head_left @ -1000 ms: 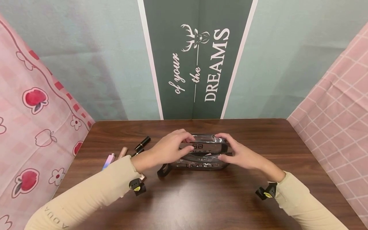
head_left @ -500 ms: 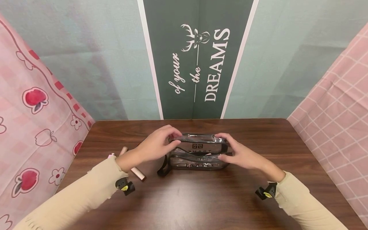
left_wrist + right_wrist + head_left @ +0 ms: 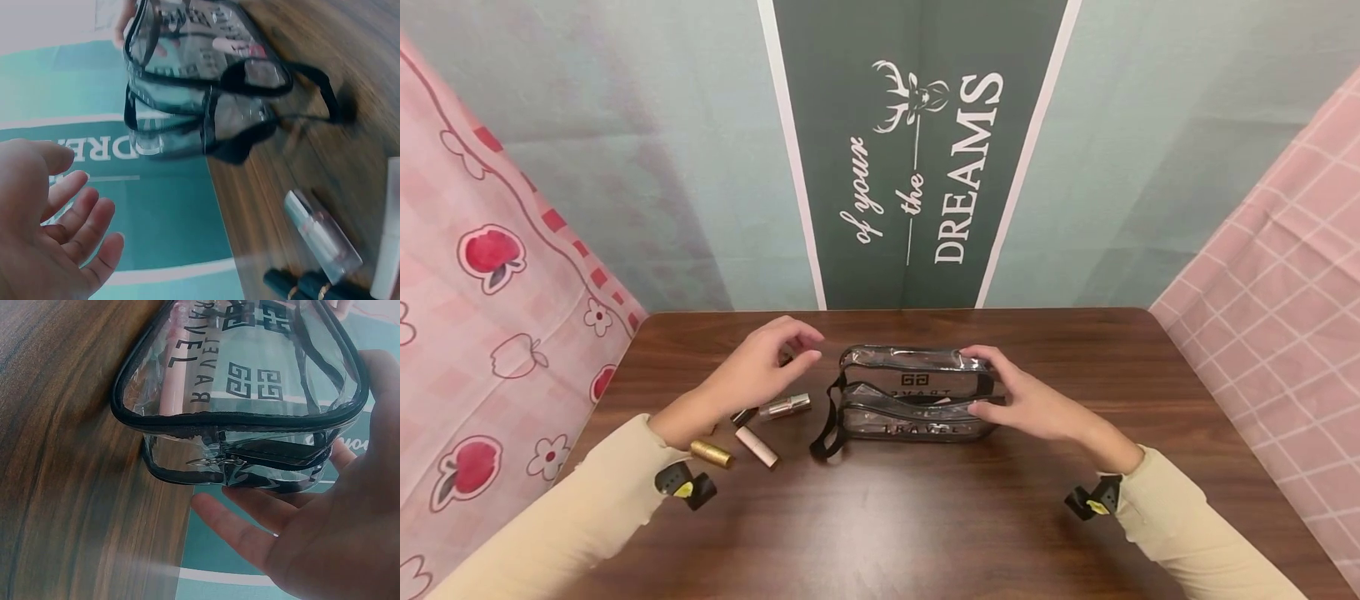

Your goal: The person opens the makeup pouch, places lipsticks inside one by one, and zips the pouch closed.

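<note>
A clear travel pouch [image 3: 880,432] with black trim stands on the table, its zipped top gaping. My right hand [image 3: 1033,404] holds its right end, thumb at the front and fingers at the back. Inside the pouch lies a pink tube [image 3: 176,359], seen through the plastic in the right wrist view. My left hand [image 3: 763,362] hovers left of the pouch, fingers loosely bent and holding nothing. Below it lie a clear tube with a silvery cap [image 3: 786,406], a pale pink tube [image 3: 756,447] and a gold tube [image 3: 711,453]. The hand partly hides dark tubes [image 3: 312,285].
The pouch's black strap loop [image 3: 825,437] sticks out to the left on the wooden table [image 3: 895,525]. A green printed cloth [image 3: 917,283] hangs behind the table's back edge. Pink cloths flank it left and right.
My left hand has moved left, away from the pouch's opening, uncovering the pouch's left end and the clear tube. My right hand stays on the pouch.
</note>
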Demonstrator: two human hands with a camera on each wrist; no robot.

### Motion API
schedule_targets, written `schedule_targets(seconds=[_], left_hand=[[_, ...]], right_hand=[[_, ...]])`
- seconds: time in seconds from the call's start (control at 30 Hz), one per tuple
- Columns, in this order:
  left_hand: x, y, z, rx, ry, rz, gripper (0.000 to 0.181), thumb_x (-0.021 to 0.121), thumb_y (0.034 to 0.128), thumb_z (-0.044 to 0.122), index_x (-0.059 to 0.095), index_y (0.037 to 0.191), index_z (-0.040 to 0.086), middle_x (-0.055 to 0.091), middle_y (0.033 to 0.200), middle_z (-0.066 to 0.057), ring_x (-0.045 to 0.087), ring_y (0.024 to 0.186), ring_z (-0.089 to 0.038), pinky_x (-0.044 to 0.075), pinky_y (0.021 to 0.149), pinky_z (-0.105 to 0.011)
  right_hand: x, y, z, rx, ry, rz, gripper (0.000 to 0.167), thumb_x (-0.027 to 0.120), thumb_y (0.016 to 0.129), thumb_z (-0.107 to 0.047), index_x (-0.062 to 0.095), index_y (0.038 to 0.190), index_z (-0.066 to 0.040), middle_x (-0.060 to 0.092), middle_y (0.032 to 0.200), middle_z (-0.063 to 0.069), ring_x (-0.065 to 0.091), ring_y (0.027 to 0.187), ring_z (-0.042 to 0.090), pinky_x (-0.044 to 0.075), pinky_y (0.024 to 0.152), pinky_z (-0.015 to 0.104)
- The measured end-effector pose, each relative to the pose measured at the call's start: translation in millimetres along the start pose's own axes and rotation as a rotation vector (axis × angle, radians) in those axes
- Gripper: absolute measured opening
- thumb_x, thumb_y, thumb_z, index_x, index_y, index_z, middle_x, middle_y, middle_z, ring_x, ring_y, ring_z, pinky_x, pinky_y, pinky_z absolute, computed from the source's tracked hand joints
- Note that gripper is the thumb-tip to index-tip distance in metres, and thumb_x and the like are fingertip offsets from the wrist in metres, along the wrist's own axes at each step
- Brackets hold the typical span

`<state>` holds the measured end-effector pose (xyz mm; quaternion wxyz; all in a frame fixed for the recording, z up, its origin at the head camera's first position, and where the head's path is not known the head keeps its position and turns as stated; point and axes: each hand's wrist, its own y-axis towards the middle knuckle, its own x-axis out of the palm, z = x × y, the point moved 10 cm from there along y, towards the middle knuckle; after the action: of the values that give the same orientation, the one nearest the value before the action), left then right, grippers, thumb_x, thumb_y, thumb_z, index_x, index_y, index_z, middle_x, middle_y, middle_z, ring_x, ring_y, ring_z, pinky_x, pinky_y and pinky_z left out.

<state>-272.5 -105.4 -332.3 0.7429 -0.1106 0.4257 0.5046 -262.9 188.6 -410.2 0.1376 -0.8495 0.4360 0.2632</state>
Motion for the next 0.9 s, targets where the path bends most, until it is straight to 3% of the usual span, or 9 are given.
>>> schedule_targets(seconds=[0.13, 0.33, 0.53, 0.77, 0.9], left_hand=[[-12.1, -8.1, -15.1, -0.04, -0.002, 0.027, 0.018, 0.068, 0.0984, 0.012, 0.069, 0.115, 0.006, 0.065, 0.105, -0.003, 0.062, 0.096, -0.018, 0.052, 0.08, -0.044], [-22.8, -21.7, -36.1, -0.098, 0.031, 0.038, 0.018, 0.066, 0.0999, 0.012, 0.068, 0.116, 0.004, 0.065, 0.107, -0.007, 0.061, 0.096, -0.02, 0.05, 0.079, -0.036], [-22.6, -30.8, -49.0, -0.147, 0.028, 0.009, 0.019, 0.066, 0.0993, 0.008, 0.067, 0.117, 0.0, 0.065, 0.109, -0.009, 0.063, 0.099, -0.022, 0.055, 0.083, -0.037], [-21.3, -34.2, -64.5, -0.161, 0.03, 0.014, 0.019, 0.068, 0.0984, 0.009, 0.067, 0.115, -0.002, 0.065, 0.106, -0.013, 0.064, 0.098, -0.027, 0.055, 0.085, -0.045], [-16.7, -36.2, -78.2, -0.179, 0.066, -0.001, 0.02, 0.068, 0.0979, 0.009, 0.067, 0.114, -0.003, 0.066, 0.106, -0.013, 0.064, 0.098, -0.028, 0.053, 0.087, -0.048]], right_hand=[[0, -0.2, 0, -0.009, 0.024, -0.001, 0.071, 0.073, 0.096, -0.015, 0.03, 0.152, -0.02, 0.051, 0.135, 0.028, 0.06, 0.112, 0.043, 0.055, 0.085, 0.032], [-1, 0.0, 0, -0.002, 0.008, 0.003, 0.071, 0.073, 0.096, -0.016, 0.03, 0.152, -0.021, 0.052, 0.134, 0.027, 0.062, 0.107, 0.035, 0.055, 0.083, 0.031], [0, 0.0, 0, 0.0, 0.021, 0.004, 0.071, 0.073, 0.095, -0.014, 0.03, 0.152, -0.021, 0.051, 0.134, 0.027, 0.061, 0.109, 0.041, 0.055, 0.083, 0.031], [0, -0.3, 1, 0.007, -0.003, 0.003, 0.071, 0.073, 0.096, -0.017, 0.03, 0.152, -0.022, 0.051, 0.134, 0.026, 0.062, 0.108, 0.033, 0.055, 0.081, 0.032], [0, -0.2, 1, 0.0, -0.004, 0.002, 0.072, 0.073, 0.096, -0.017, 0.03, 0.152, -0.022, 0.051, 0.135, 0.026, 0.061, 0.108, 0.035, 0.055, 0.082, 0.032]])
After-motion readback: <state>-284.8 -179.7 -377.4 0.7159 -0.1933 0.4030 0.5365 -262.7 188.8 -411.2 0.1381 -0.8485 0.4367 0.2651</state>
